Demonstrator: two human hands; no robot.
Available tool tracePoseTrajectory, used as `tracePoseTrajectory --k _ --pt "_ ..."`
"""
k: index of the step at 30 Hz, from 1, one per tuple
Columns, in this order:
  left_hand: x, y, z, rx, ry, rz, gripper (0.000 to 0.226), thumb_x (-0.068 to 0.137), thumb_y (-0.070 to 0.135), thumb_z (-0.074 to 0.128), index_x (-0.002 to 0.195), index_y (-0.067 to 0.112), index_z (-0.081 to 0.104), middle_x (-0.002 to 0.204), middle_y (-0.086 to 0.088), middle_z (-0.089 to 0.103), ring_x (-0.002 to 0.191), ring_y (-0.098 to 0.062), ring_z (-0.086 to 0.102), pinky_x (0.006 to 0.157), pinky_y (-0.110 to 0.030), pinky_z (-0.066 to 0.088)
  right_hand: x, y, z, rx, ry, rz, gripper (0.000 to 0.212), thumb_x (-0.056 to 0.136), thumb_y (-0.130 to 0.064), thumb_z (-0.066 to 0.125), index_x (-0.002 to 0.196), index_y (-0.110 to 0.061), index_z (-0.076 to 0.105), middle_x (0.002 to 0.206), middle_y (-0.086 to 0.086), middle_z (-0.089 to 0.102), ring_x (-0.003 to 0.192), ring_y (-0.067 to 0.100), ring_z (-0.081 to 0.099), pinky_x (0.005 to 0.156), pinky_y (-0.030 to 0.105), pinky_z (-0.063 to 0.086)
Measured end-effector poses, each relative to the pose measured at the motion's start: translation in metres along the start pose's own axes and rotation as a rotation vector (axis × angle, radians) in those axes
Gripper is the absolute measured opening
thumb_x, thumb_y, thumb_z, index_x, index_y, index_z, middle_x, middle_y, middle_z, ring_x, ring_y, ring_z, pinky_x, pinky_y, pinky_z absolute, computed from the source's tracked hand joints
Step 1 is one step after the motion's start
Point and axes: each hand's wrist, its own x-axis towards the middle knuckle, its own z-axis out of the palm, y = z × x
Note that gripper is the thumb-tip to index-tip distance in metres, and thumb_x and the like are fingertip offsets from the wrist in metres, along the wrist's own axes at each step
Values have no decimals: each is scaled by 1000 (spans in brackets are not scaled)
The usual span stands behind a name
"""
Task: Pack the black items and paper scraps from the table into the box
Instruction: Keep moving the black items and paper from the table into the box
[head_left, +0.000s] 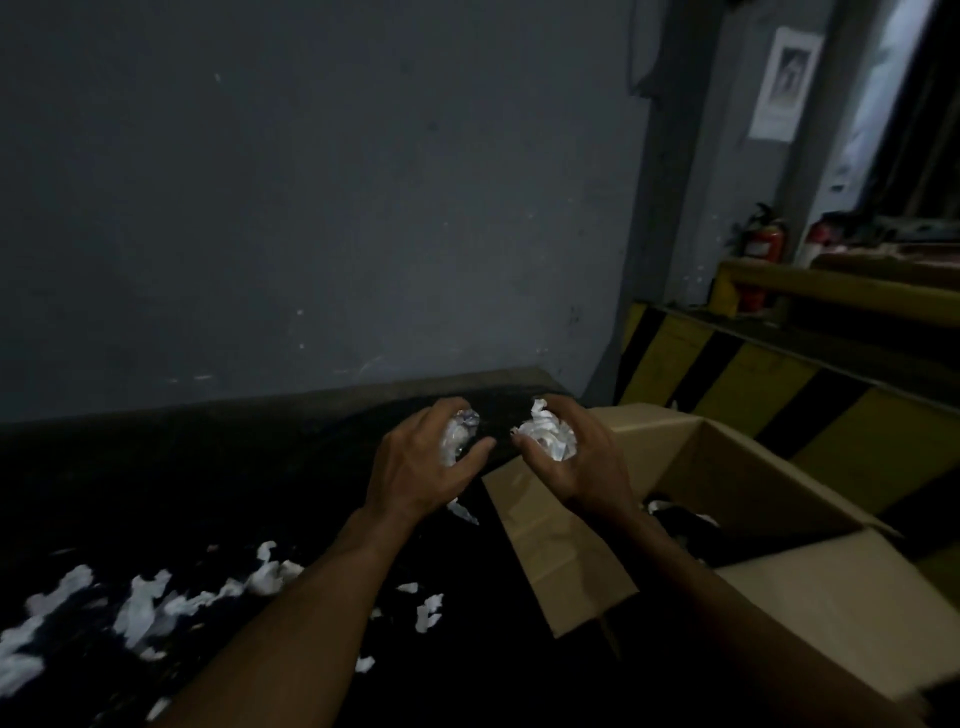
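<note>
Our 2 forearms reach over the dark desk (156, 467) toward the open box (753, 467). White paper scraps (140, 608) litter the desk's near left. Left hand (421, 462) and right hand (576, 457) fingers each clutch crumpled paper.

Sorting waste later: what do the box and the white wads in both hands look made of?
Box: plain brown corrugated cardboard, matte, judging by its stiff creased flaps. Wad in right hand: crumpled white paper, matte. Wad in left hand: partly glossy, possibly plastic film mixed in.
</note>
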Motion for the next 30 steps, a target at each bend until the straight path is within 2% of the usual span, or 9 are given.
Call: tracePoseTrajectory --k 4,7,10,14,17,20,25,28,30 --pt "12 39 25 -34 -28 44 50 75 55 59 112 22 61 101 1 71 87 -18 68 75 -27 54 -1 14 -46 -24 14 40 33 82 -38 73 110 -27 60 98 -17 64 88 -4 58 76 11 45" --pt "25 69 52 -70 -51 82 50 77 53 62 114 20 61 103 0 70 88 -18 67 76 -25 52 0 34 -80 -43 62 78 40 80 -41 75 114 -25 62 103 -17 63 93 -1 59 80 14 46" --pt "37 101 89 -97 -63 112 49 78 50 64 117 20 60 105 -1 69 89 -16 65 75 -22 47 4 60 -118 -46 100 91 38 79 -38 77 111 -23 64 98 -15 65 88 1 61 76 11 46" --pt "54 145 149 -131 -39 105 52 78 56 58 115 20 61 105 1 69 89 -16 65 76 -19 45 10 116 -168 -43 102 100 38 78 -46 72 110 -26 63 98 -11 68 89 4 65 76 26 53" --pt "64 175 196 -136 -3 82 46 78 48 66 114 20 62 105 2 69 90 -16 65 76 -19 45 17 159 -205 -52 96 103 36 78 -41 75 108 -25 64 97 -10 68 87 6 65 74 25 53" --pt "71 199 237 -137 -4 69 47 78 52 62 114 21 61 106 1 69 91 -19 66 77 -25 52 25 200 -233 -58 57 109 36 78 -42 75 107 -25 64 95 -9 69 84 7 65 71 26 53" --pt "72 214 285 -65 -35 -17 41 81 52 62 113 27 57 105 4 67 91 -17 63 76 -28 52 31 257 -255 -55 -19 43 38 79 -46 69 107 -21 64 95 -8 67 83 10 64 71 24 52" --pt "66 210 302 -4 -81 -53 38 82 49 64 112 29 55 104 3 67 92 -19 64 76 -27 49 30 281 -255 -54 -58 36 27 81 -41 70 99 -22 62 89 -11 62 80 7 60 67 16 43" --pt "58 201 309 21 -111 -66 43 81 52 59 115 26 56 105 1 68 94 -21 64 76 -23 46 30 295 -247 -35 -87 44 22 82 -38 70 94 -23 61 87 -11 63 80 8 61 66 16 41"
